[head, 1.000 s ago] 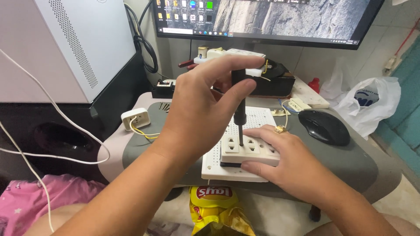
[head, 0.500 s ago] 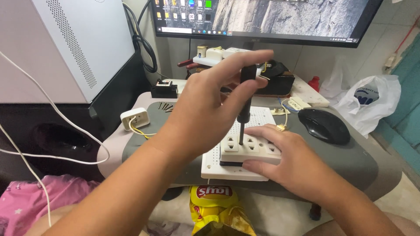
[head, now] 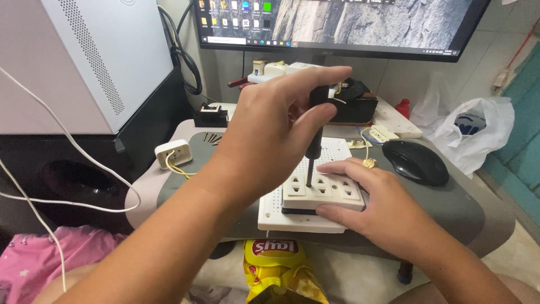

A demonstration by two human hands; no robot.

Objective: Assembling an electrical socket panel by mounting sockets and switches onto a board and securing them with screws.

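My left hand [head: 275, 129] grips the black handle of a screwdriver [head: 314, 147], held upright with its tip down on a white multi-outlet socket block [head: 322, 190]. That block rests on a white perforated board [head: 298, 217] on the grey tabletop [head: 461, 208]. My right hand [head: 377, 208] steadies the socket block from the right, with fingers over its far edge and thumb at its near edge. A gold ring shows on one finger of the right hand.
A small white socket with yellow wires [head: 173, 153] and several loose screws [head: 211, 137] lie at left. A black mouse [head: 415, 161], white plastic bag [head: 471, 134], monitor [head: 337, 25], computer case [head: 90, 62] and yellow snack bag [head: 278, 270] surround the table.
My left hand has turned slightly on the screwdriver handle, its fingers shifting around the top. The right hand and the socket block stay where they were.
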